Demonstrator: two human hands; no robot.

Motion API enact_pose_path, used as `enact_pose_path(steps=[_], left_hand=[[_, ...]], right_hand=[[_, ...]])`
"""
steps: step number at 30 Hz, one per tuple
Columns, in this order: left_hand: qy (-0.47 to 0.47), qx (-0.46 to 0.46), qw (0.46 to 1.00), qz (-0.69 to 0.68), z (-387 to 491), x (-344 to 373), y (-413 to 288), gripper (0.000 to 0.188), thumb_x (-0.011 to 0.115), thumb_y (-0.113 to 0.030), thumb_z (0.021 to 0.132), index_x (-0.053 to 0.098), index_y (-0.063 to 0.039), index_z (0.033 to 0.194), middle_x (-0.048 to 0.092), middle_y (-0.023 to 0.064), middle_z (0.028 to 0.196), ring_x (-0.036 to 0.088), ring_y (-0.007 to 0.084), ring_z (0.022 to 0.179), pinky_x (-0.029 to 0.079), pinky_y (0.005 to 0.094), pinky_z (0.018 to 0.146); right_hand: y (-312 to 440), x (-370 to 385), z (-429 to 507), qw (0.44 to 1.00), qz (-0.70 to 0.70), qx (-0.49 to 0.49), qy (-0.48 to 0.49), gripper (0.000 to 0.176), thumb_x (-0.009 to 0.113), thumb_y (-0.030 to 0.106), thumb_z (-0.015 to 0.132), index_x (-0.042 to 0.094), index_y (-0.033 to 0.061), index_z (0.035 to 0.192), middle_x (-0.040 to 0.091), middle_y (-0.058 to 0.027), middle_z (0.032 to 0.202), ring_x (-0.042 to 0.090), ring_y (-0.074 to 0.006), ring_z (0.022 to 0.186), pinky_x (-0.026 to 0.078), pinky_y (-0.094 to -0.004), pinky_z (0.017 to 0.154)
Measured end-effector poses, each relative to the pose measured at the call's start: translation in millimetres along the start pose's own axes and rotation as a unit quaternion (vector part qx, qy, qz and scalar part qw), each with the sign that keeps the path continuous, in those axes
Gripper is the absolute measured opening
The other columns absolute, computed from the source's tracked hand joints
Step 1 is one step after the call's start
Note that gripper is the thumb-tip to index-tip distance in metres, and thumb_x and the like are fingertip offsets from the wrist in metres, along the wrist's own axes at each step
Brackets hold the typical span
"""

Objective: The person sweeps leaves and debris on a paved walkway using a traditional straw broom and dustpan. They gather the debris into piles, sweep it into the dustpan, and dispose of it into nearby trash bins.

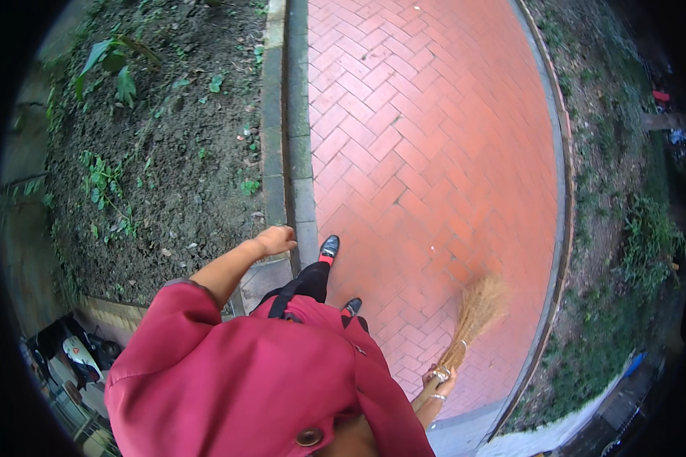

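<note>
My right hand grips a straw broom around its bound neck, out to my right side. The bristles fan out over the red brick path and look slightly blurred at the tips. The rear of the handle runs back along my forearm and is partly hidden by my sleeve. A bracelet circles that wrist. My left hand hangs in front of me on the left, above the kerb, its fingers curled and nothing visible in them. Below are my black shoes on the path, near its left edge.
The path is laid in herringbone brick. A stone kerb divides it from a soil bed with small plants. On the right, a low edging borders grassy ground. A parked scooter stands at lower left.
</note>
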State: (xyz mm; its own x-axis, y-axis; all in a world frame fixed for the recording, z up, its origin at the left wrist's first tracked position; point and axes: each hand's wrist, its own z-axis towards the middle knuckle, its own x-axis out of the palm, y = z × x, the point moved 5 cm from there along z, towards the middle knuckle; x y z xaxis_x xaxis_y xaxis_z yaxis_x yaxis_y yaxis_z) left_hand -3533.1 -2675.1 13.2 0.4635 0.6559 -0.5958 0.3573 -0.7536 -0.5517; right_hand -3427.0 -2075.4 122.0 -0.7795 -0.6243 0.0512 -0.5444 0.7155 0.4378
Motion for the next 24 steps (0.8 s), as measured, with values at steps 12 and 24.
enact_pose_path(steps=[12, 24], left_hand=[[-0.038, -0.001, 0.991, -0.126, -26, 33, 4, 0.031, 0.060, -0.030, 0.078, 0.059, -0.002, 0.091, 0.064, 0.0149, 0.083, 0.061, 0.0288, 0.080, 0.048, 0.0362, 0.072], [-0.097, -0.170, 0.947, -0.256, -84, 53, 97, 0.030, 0.060, -0.029, 0.078, 0.061, -0.002, 0.089, 0.064, 0.0137, 0.080, 0.062, 0.0261, 0.078, 0.048, 0.0356, 0.071]], right_hand=[[-39, 311, -69, 0.948, -0.116, -0.069, 0.287, 0.044, 0.054, 0.039, 0.084, 0.050, 0.0050, 0.112, 0.061, -0.0104, 0.095, 0.061, -0.0248, 0.077, 0.051, -0.0405, 0.060], [-173, 497, -25, 0.776, -0.426, -0.020, 0.465, 0.018, 0.057, 0.009, 0.083, 0.050, 0.0040, 0.098, 0.057, -0.0065, 0.070, 0.052, -0.0113, 0.053, 0.044, -0.0233, 0.046]])
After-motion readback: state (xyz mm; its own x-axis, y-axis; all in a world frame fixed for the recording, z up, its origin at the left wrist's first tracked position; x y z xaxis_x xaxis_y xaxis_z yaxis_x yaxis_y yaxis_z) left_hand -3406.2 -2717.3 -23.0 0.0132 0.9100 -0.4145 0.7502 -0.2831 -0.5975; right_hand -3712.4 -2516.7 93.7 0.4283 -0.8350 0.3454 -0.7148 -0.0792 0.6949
